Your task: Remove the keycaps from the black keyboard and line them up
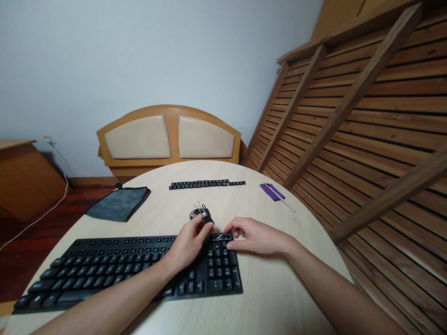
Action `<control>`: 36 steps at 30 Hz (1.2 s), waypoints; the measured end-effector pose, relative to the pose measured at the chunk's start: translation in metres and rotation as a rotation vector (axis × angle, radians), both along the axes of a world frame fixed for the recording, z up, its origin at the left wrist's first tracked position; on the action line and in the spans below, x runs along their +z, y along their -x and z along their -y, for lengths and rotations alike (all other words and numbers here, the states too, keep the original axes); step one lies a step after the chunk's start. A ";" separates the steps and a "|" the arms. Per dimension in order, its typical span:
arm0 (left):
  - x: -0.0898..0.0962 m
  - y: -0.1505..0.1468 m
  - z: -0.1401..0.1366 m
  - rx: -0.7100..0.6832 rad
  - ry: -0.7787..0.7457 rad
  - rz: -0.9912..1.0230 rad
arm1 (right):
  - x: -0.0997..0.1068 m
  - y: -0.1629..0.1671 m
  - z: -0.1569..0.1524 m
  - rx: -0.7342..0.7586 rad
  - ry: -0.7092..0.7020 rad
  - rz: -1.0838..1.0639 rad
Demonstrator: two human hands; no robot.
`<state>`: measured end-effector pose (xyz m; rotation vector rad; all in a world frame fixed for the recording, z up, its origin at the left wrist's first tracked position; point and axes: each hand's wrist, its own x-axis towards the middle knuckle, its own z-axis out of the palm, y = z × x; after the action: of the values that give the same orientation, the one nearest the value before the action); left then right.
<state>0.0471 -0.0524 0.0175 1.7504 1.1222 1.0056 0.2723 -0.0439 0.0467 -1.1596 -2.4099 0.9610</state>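
- Black all over: found the keyboard [122, 267] along the near edge of the tabletop [279, 284], with the number pad towards the right and the other end out by the left edge.
- Saw the right hand [254, 236] at the keyboard's upper right corner, with fingers curled and a narrow gap between forefinger and thumb. Seemed best done with light fingertips, to avoid shoving the keyboard sideways.
- Saw the left hand [188, 242] over the keyboard's far side, with thumb and fingers drawn together beside a tangle of dark cable and thin wire [198, 214]. Could not tell whether holding part of it or merely touching.
- Probably called for a steady left wrist, lifted clear of the keys beneath.
- Spotted small black keycaps [199, 184] lined up in rows near the far edge. Looked easy to scatter, so likely deserved a wide berth.
- Noted a purple cloth [269, 192] with a thin stick [288, 204] by the right edge, and a dark grey cloth [120, 204] at the left edge, both well apart from the hands.
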 end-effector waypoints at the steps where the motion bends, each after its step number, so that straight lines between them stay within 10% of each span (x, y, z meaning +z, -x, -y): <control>1: 0.000 0.000 0.000 -0.004 0.002 0.008 | 0.000 0.001 0.002 0.013 -0.020 -0.004; 16: 0.005 -0.001 0.007 -0.067 -0.105 -0.185 | -0.006 -0.004 -0.001 0.030 0.155 -0.144; 36: 0.012 -0.001 0.015 -0.057 -0.154 -0.363 | -0.007 0.010 0.005 0.079 -0.071 -0.065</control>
<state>0.0477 -0.0679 0.0294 2.1372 1.2330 0.7745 0.2625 -0.0488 0.0399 -1.0005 -2.4325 0.9145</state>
